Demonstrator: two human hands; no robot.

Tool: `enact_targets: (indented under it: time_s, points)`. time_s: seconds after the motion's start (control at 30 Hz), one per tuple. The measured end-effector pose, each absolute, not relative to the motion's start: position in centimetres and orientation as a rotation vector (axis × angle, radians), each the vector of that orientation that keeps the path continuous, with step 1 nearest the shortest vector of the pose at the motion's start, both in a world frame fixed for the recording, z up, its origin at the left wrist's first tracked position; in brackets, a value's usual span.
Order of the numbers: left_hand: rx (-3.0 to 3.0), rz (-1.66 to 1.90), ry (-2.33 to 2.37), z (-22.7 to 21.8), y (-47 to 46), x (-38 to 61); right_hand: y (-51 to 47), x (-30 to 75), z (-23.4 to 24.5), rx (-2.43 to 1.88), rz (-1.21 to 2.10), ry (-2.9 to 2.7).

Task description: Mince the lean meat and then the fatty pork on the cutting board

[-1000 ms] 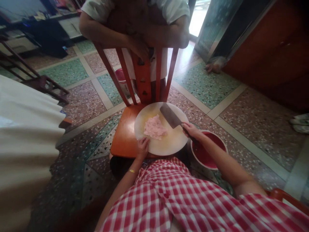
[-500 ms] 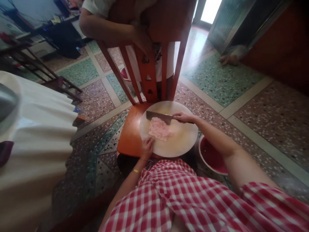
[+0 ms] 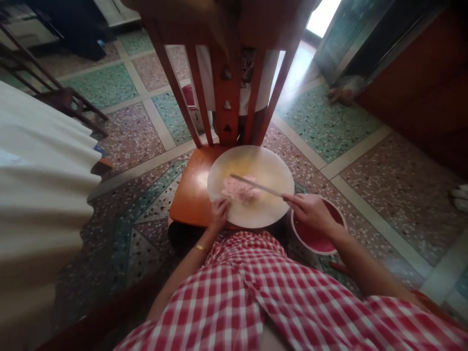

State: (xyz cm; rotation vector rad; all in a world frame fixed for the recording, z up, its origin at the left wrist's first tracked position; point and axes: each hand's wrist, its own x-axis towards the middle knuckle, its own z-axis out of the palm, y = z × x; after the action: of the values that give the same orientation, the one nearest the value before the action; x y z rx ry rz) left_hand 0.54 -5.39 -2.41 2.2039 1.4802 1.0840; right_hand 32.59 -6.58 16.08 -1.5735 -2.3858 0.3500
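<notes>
A round pale cutting board (image 3: 270, 209) lies on the orange wooden seat of a chair (image 3: 188, 195). On its left half is a flattened mound of pink minced meat (image 3: 237, 190). My right hand (image 3: 309, 210) is closed around the handle of a cleaver (image 3: 259, 186), whose blade reaches left over the meat, seen nearly edge-on. Whether the blade touches the meat I cannot tell. At the board's near left rim, my left hand (image 3: 219, 213) grips the edge, fingers on top.
A red-lined bucket (image 3: 318, 234) stands on the floor right of the board. The slatted chair back (image 3: 226, 97) rises beyond it, with a person (image 3: 206, 78) behind. At left hangs a pale cloth (image 3: 40, 195) over a table. Another bucket (image 3: 189, 97) is behind the chair.
My right hand has lifted and moved right and nearer to me with the cleaver, whose blade has turned from flat to edge-on. My left hand stays at the rim. The view has shifted.
</notes>
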Motion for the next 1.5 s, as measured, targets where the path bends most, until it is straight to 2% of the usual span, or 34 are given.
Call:
enact_targets:
  time_s: [0.17, 0.37, 0.6, 0.77, 1.0, 1.2, 1.37, 1.5]
  points:
    - [2.205, 1.079, 1.524, -2.4, -5.4, 0.8, -7.1, 26.0, 15.5, -1.573, 0.538, -1.889]
    - [2.265, 1.103, 1.52, -2.9, -5.0, 0.7, -4.4, 22.7, 9.3, -1.885, 0.834, -2.001]
    - [2.213, 1.105, 1.514, -2.9, -5.2, 0.7, -6.7, 24.6, 8.2, -1.908, 0.988, -2.011]
    - [2.214, 1.106, 1.501, -3.1, -5.2, 0.6, -9.5, 25.8, 7.9, -1.766, 0.932, -1.9]
    - [2.219, 1.113, 1.52, -2.7, -5.2, 0.8, -9.7, 24.5, 11.9, -1.497, 0.695, -1.943]
    - [2.22, 1.098, 1.51, -2.8, -5.2, 0.7, -10.0, 24.2, 10.1, -1.693, 0.924, -2.08]
    - [2.222, 1.105, 1.52, -2.8, -5.2, 0.7, -9.8, 24.0, 11.9, -1.597, 0.772, -2.013]
    - [2.217, 1.087, 1.521, -2.9, -5.2, 0.7, -9.7, 24.2, 10.6, -1.699, 0.805, -2.056]
